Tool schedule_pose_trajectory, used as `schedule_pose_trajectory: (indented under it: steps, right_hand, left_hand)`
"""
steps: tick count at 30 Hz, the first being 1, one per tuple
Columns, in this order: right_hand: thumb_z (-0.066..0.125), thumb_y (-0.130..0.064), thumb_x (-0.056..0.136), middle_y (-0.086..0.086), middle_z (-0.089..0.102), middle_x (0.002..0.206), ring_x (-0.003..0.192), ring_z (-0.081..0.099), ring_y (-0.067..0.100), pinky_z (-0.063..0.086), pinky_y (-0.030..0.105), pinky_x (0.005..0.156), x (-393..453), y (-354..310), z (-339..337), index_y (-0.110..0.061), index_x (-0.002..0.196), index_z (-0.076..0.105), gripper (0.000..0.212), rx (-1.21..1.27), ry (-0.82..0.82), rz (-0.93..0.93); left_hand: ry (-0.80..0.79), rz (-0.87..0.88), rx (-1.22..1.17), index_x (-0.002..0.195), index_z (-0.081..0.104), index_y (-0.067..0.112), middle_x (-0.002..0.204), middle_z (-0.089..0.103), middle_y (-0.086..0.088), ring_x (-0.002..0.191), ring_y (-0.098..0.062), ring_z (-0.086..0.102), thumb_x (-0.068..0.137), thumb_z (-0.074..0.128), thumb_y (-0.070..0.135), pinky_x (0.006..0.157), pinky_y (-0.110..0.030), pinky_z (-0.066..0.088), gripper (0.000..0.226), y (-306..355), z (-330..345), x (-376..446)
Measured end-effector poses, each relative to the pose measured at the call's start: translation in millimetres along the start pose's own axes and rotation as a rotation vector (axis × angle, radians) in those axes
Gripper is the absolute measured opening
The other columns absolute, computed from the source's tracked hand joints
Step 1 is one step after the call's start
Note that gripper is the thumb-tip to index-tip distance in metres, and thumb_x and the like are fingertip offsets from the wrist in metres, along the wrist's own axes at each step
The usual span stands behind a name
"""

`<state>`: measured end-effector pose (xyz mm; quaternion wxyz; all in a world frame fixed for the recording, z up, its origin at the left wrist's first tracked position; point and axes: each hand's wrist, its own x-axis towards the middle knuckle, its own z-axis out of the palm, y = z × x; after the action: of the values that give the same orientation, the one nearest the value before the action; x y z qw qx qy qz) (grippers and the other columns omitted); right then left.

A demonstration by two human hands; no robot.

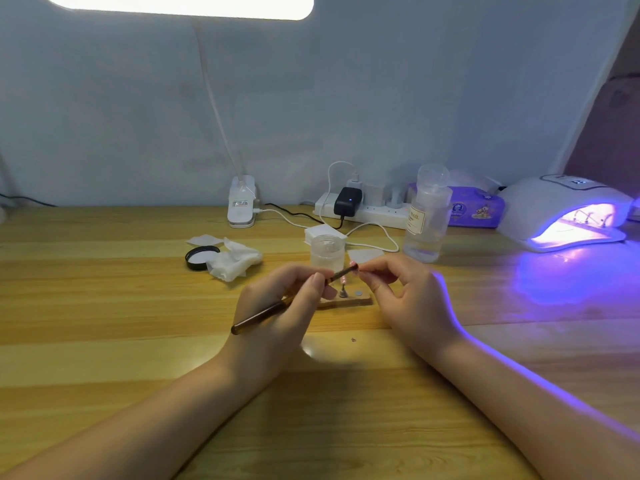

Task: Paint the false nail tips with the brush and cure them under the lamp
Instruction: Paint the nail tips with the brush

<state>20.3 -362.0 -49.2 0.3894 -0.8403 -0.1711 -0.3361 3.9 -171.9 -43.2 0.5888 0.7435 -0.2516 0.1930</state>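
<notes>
Worktop (pixel 104 306): wood planks carried everything, with the work kept at the near middle, within easy reach of both hands.
Curing lamp (pixel 568 213): it sat at the far right, lit violet, its mouth facing the person, probably so a painted tip could go straight in; some stands seemed to be inside already. A small display on top was too blurred to read.
Bottle (pixel 427 216): clear, standing left of the lamp; its label read "NAIL", the rest too small.
Tissue box (pixel 481 209): purple, printed, unreadable.
Left hand (pixel 277 306): fingers curled round the brush (pixel 294 299) like a pen, its bristle end raised to meet the tip.
Right hand (pixel 401 289): fingertips pinched a small stand carrying the pink nail tip (pixel 353 264), held up against the brush, likely to steady the stroke.
Holder (pixel 349 301): a wooden strip lay under the hands, one stand upright on it, ready to take the next.
Jar (pixel 327 252): clear, open, just behind the hands; its black lid (pixel 201 258) lay left beside crumpled wipes (pixel 235 259).
</notes>
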Motion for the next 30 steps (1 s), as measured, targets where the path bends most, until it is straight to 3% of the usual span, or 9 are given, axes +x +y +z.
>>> schedule_pose_trajectory:
  steps: [4,11,17,21,24,28,30]
  right_hand:
    - [0.072,-0.005,0.083,-0.001,0.071,0.083,0.079,0.064,0.011,0.049,0.018,0.073,0.7,0.3,0.8,-0.007,0.090,0.074,0.008,0.018,-0.009,0.007]
    - [0.072,-0.006,0.083,-0.002,0.071,0.083,0.079,0.063,0.011,0.051,0.027,0.074,0.9,0.0,1.1,-0.008,0.090,0.074,0.008,-0.006,-0.003,-0.012]
    - [0.073,-0.005,0.082,-0.002,0.071,0.082,0.077,0.063,0.011,0.051,0.025,0.073,0.5,1.5,0.9,-0.008,0.088,0.074,0.007,-0.018,0.017,-0.034]
    - [0.072,-0.004,0.082,-0.002,0.071,0.083,0.078,0.064,0.012,0.051,0.023,0.073,0.9,1.6,2.1,-0.008,0.088,0.074,0.008,-0.016,0.017,-0.035]
    - [0.073,-0.002,0.081,-0.002,0.070,0.081,0.077,0.063,0.012,0.050,0.022,0.071,0.8,0.8,2.1,-0.009,0.088,0.074,0.009,-0.021,0.014,-0.039]
    - [0.073,-0.003,0.082,-0.002,0.071,0.082,0.077,0.063,0.012,0.051,0.025,0.071,0.7,-0.4,1.1,-0.008,0.088,0.075,0.008,-0.010,0.003,-0.041]
    - [0.073,-0.003,0.082,-0.001,0.071,0.082,0.077,0.064,0.012,0.052,0.027,0.072,0.9,-0.6,1.3,-0.007,0.088,0.075,0.007,-0.006,0.002,-0.040]
  left_hand:
    - [0.048,-0.008,0.023,0.101,0.071,0.019,0.087,0.074,0.011,0.085,-0.004,0.069,0.091,0.057,0.024,0.075,-0.022,0.055,0.018,-7.5,1.7,2.1]
    - [0.029,0.105,0.064,0.101,0.074,0.017,0.087,0.073,0.002,0.084,-0.020,0.069,0.088,0.061,0.027,0.072,-0.041,0.055,0.020,-4.3,1.7,1.6]
    - [-0.052,0.040,0.003,0.090,0.074,0.021,0.084,0.075,0.005,0.084,-0.017,0.070,0.080,0.055,0.035,0.076,-0.042,0.055,0.026,1.6,-1.0,-1.1]
    - [-0.019,0.031,-0.015,0.095,0.073,0.023,0.084,0.075,0.004,0.084,-0.015,0.071,0.087,0.054,0.034,0.076,-0.044,0.057,0.023,-4.1,0.6,-1.3]
    - [0.034,0.033,0.051,0.098,0.072,0.024,0.083,0.074,0.008,0.081,-0.010,0.070,0.092,0.057,0.031,0.074,-0.036,0.057,0.018,-10.1,4.3,0.5]
    - [0.072,0.059,0.087,0.103,0.073,0.017,0.085,0.074,0.011,0.084,-0.003,0.069,0.093,0.062,0.014,0.073,-0.014,0.052,0.015,-10.9,4.0,2.1]
    - [0.086,0.076,0.086,0.103,0.073,0.013,0.085,0.074,0.009,0.085,-0.004,0.069,0.090,0.061,0.016,0.073,-0.016,0.052,0.018,-7.0,2.1,1.8]
